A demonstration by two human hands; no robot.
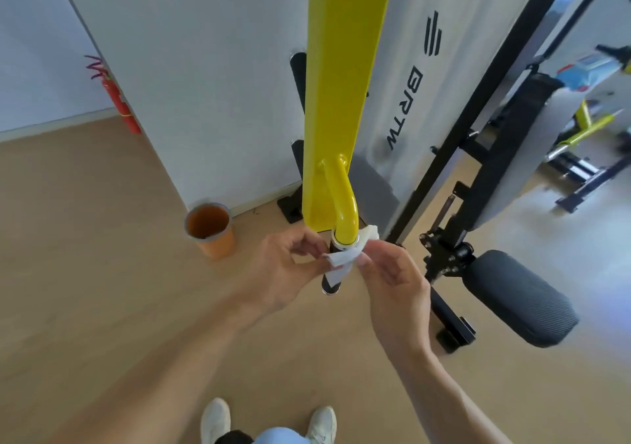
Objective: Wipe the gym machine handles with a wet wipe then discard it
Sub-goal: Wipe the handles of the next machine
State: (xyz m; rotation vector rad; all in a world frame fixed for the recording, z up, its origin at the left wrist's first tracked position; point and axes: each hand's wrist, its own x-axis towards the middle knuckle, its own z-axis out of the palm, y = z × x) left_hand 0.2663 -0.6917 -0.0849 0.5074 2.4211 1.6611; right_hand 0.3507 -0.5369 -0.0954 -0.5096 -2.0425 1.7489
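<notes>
A yellow machine arm [336, 95] comes down the middle of the view and ends in a curved yellow tube with a black handle grip [330, 281] below a silver collar. A white wet wipe [341, 259] is draped around the grip's upper part. My left hand [286, 266] pinches the wipe's left edge with thumb and fingers. My right hand [392, 272] pinches its right side, close beside the handle. The grip's lower end sticks out bare beneath the wipe.
An orange bin [210, 230] with a metal rim stands on the wooden floor left of the machine, by the white wall panel. A black padded roller [522, 296] and black frame lie to the right. A red fire extinguisher [121, 105] leans at the far left.
</notes>
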